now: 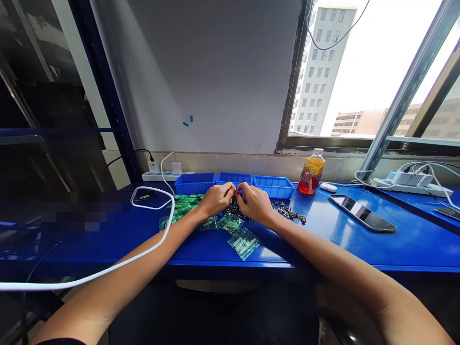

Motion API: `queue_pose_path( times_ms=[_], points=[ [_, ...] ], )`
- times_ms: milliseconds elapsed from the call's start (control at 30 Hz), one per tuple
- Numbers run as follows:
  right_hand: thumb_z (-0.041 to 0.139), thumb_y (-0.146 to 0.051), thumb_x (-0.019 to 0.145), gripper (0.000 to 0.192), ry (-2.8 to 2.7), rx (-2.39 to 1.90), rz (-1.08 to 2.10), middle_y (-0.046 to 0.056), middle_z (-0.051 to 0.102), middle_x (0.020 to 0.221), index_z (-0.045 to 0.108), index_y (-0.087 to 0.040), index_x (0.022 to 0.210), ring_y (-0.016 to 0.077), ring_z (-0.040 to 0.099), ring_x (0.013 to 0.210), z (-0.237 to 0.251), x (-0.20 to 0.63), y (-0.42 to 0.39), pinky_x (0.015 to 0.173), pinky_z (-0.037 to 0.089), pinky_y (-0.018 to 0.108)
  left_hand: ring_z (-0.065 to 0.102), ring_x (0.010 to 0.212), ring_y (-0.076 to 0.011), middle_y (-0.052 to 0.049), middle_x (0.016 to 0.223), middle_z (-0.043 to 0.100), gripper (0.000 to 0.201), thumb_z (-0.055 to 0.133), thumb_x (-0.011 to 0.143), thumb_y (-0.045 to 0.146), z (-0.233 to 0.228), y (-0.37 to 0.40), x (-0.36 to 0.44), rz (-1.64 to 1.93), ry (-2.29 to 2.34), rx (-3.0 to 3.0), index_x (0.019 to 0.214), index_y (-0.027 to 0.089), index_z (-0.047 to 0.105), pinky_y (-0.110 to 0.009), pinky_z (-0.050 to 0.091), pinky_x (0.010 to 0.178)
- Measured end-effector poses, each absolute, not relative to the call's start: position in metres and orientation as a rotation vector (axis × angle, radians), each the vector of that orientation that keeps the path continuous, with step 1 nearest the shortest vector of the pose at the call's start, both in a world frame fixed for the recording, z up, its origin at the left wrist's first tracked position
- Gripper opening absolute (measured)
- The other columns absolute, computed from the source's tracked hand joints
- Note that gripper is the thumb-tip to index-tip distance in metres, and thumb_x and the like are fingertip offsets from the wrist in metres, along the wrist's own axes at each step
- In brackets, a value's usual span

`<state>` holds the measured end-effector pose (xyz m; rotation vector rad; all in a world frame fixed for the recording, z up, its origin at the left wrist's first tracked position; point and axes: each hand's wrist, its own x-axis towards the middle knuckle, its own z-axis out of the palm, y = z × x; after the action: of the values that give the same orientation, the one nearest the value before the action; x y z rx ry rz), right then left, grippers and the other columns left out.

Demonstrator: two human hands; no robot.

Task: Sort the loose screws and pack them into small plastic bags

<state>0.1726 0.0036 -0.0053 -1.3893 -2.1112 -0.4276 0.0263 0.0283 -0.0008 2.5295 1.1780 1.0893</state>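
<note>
Blue bins (233, 182) sit just behind your left hand (215, 199) and right hand (255, 203), fingertips pinched together on one small dark part (237, 192) above scattered green packets (243, 243)

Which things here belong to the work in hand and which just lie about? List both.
In hand: left hand, right hand, small dark parts, green packets, metal pieces, blue bins.

Lying about: drink bottle, phone, white cable, power strip.
</note>
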Motion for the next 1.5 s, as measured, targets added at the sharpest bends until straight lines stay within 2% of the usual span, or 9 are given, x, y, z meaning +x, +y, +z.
queue_pose_path(
  times_ms=[133,300,433,633,933,1233,1367,1467,1500],
  points=[
    [0.043,-0.021,0.087,0.016,-2.116,-1.429,-0.455,0.006,0.067,0.074,0.058,-0.015,0.091,0.0181,0.063,0.072,-0.005,0.17,0.002,0.059,0.035,0.025,0.049,0.05,-0.0129,0.002,0.055,0.053,0.024,0.036,0.086,0.026,0.0,0.028,0.024,1.085,1.164,2.532,0.075,0.018,0.056,-0.023,0.033,0.053],
    [0.042,-0.023,0.088,0.018,-2.08,-1.462,-0.474,0.006,0.068,0.073,0.059,-0.017,0.087,0.0175,0.062,0.07,-0.005,0.171,0.003,0.057,0.034,0.025,0.047,0.049,-0.0121,0.004,0.057,0.053,0.019,0.041,0.083,0.024,-0.001,0.028,0.024,1.09,1.149,2.504,0.091,0.017,0.057,-0.022,0.031,0.051],
    [0.041,-0.023,0.088,0.019,-2.075,-1.448,-0.478,0.006,0.067,0.071,0.058,-0.017,0.082,0.0177,0.061,0.069,-0.006,0.173,0.005,0.056,0.033,0.025,0.048,0.051,-0.0118,0.004,0.057,0.052,0.015,0.043,0.083,0.024,-0.002,0.028,0.024,1.102,1.129,2.504,0.086,0.017,0.057,-0.022,0.031,0.051],
    [0.048,-0.022,0.082,0.016,-2.081,-1.314,-0.422,0.001,0.063,0.065,0.055,-0.017,0.095,0.0154,0.058,0.062,-0.011,0.175,0.01,0.055,0.033,0.023,0.047,0.049,-0.0115,0.004,0.056,0.052,0.016,0.043,0.083,0.023,-0.002,0.029,0.024,1.09,1.161,2.541,0.086,0.018,0.058,-0.022,0.032,0.052],
    [0.05,-0.021,0.079,0.006,-2.074,-1.249,-0.449,0.0,0.06,0.06,0.055,-0.019,0.078,0.0141,0.056,0.059,-0.013,0.178,0.014,0.054,0.031,0.023,0.05,0.054,-0.0128,0.002,0.059,0.056,0.018,0.043,0.083,0.024,0.0,0.03,0.021,1.005,1.177,2.569,0.085,0.018,0.059,-0.022,0.033,0.054],
    [0.046,-0.02,0.082,0.014,-2.097,-1.383,-0.442,0.004,0.067,0.074,0.06,-0.018,0.083,0.0171,0.061,0.072,-0.004,0.175,0.004,0.059,0.036,0.025,0.058,0.064,-0.0166,-0.001,0.071,0.064,0.022,0.041,0.084,0.026,0.009,0.028,0.023,0.874,1.395,2.635,0.09,0.019,0.061,-0.025,0.038,0.056],
    [0.046,-0.021,0.082,0.015,-2.108,-1.387,-0.453,0.005,0.068,0.075,0.061,-0.017,0.085,0.0178,0.062,0.075,-0.004,0.175,0.005,0.062,0.038,0.025,0.06,0.079,-0.0201,-0.005,0.085,0.065,0.02,0.04,0.084,0.022,0.013,-0.01,0.012,1.01,1.364,2.792,0.089,0.018,0.059,-0.029,0.044,0.067],
    [0.048,-0.022,0.082,0.015,-2.115,-1.356,-0.462,0.005,0.067,0.072,0.061,-0.016,0.084,0.0179,0.061,0.072,-0.006,0.176,0.006,0.061,0.038,0.025,0.058,0.068,-0.0155,-0.003,0.072,0.061,0.019,0.038,0.085,0.018,-0.023,-0.074,0.009,1.36,1.075,2.776,0.081,0.019,0.056,-0.026,0.045,0.064],
    [0.048,-0.022,0.082,0.014,-2.11,-1.332,-0.465,0.005,0.066,0.071,0.061,-0.016,0.083,0.0177,0.061,0.07,-0.007,0.176,0.007,0.06,0.038,0.025,0.058,0.067,-0.0137,-0.002,0.071,0.061,0.016,0.041,0.085,0.017,-0.043,-0.097,0.009,1.346,0.95,2.729,0.083,0.02,0.056,-0.023,0.046,0.063]
  ],
)
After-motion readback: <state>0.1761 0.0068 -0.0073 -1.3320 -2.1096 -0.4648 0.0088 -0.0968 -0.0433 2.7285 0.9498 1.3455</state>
